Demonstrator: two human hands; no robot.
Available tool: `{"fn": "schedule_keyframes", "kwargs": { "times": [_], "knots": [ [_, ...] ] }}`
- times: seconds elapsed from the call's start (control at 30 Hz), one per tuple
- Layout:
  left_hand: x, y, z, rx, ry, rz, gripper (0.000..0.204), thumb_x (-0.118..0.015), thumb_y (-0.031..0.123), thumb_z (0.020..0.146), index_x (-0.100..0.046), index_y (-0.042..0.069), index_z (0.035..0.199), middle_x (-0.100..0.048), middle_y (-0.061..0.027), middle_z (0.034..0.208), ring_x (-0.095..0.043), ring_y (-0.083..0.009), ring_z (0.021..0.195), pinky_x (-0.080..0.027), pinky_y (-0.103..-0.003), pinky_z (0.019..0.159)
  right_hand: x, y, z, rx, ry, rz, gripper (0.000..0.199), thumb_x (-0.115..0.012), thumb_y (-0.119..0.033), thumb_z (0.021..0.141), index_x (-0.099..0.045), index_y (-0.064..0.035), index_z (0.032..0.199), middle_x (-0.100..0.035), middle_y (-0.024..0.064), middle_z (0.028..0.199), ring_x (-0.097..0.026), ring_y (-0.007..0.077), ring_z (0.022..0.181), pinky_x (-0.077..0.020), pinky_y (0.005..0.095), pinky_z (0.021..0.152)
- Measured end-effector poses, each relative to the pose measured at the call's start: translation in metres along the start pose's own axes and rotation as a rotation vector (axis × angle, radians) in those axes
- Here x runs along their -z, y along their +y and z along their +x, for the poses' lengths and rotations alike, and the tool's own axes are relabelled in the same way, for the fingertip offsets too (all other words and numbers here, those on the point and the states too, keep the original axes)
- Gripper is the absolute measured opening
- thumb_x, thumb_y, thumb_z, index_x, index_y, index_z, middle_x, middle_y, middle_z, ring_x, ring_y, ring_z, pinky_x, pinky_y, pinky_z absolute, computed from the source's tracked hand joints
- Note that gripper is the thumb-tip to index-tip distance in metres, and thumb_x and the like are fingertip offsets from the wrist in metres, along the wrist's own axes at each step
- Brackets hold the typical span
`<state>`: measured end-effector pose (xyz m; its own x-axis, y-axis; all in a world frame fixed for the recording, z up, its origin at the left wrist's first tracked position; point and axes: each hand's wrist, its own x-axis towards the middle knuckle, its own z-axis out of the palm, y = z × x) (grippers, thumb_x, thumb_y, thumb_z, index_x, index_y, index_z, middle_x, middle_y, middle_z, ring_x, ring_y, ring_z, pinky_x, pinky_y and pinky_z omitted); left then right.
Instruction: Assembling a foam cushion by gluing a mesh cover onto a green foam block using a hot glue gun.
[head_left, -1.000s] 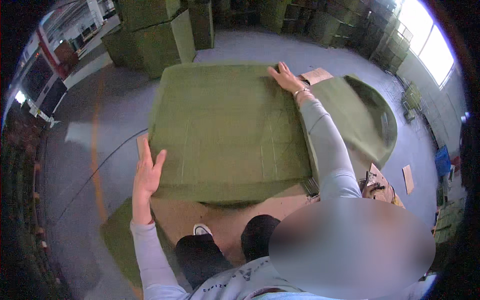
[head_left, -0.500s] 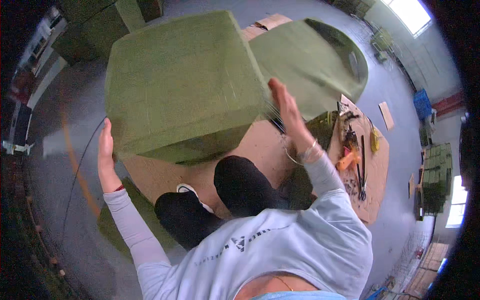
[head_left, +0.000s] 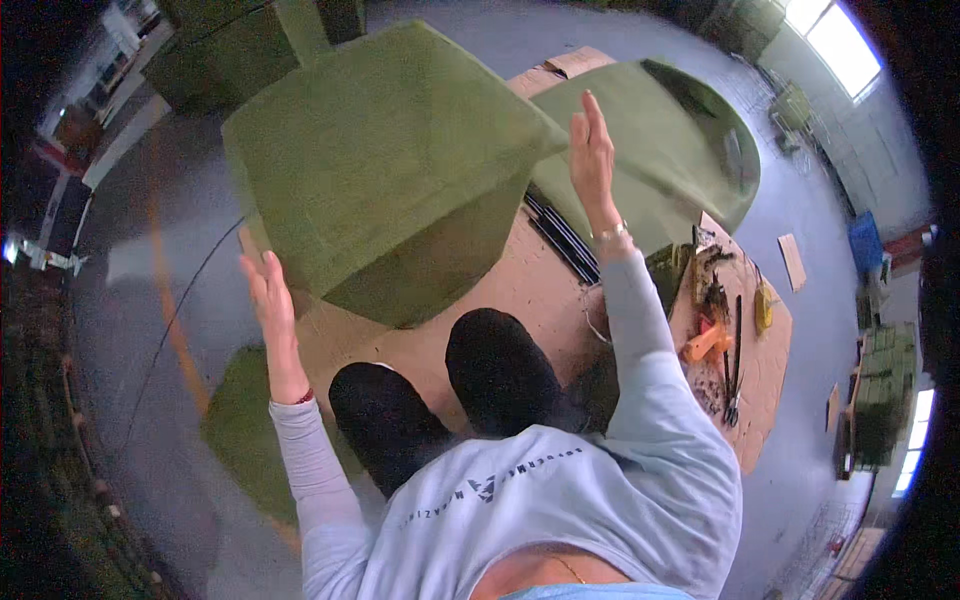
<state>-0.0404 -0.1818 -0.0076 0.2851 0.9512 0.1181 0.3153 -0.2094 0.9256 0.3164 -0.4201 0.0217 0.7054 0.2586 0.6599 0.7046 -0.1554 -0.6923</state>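
Green box [head_left: 390,160] has turned counterclockwise between the hands [head_left: 594,172].

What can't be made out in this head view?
Head view:
Green block: underside and far side, hidden by its near faces.
Right hand: palm turned away, contact with block unclear.
Dark scraps on the cardboard: too small to identify.
Green stack, upper left: cut off by picture edge.

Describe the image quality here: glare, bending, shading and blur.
Head view: the upper-right window glares white. Head view: the orange floor line bows, and the picture's corners fall to black. Head view: the green block looks slightly soft, perhaps motion blur, its near side darker than its top.
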Motion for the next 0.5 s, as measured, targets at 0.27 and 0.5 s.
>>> {"fn": "schedule_keyframes", "kwargs": {
  "times": [0.27, 0.5],
  "knots": [
    [-0.020, 0.047, 0.019, -0.618, -0.159, 0.489, 0.066, -0.032, 0.050, 0.092, -0.030, 0.001, 0.136, -0.023, -0.0155, 0.144, -0.016, -0.0299, 0.135, -0.012, -0.041, 0.110, -0.038, -0.015, -0.013, 0.400, -0.422, -0.600, 0.049, -0.038, -0.035, 0.092, -0.040, -0.0049, 0.131, -0.037, 0.0114, 0.138, -0.028, 0.0249, 0.131, -0.0166, 0.0386, 0.109],
    [-0.016, 0.037, 0.010, -0.656, -0.276, 0.690, 0.067, -0.027, 0.054, 0.092, -0.036, 0.002, 0.134, -0.028, -0.0116, 0.143, -0.018, -0.0276, 0.135, -0.013, -0.043, 0.110, -0.045, -0.038, -0.024, 0.407, -0.417, -0.507, 0.052, -0.044, -0.037, 0.089, -0.042, -0.0031, 0.128, -0.038, 0.0113, 0.137, -0.030, 0.0272, 0.129, -0.0190, 0.0443, 0.107]
  ]
}}
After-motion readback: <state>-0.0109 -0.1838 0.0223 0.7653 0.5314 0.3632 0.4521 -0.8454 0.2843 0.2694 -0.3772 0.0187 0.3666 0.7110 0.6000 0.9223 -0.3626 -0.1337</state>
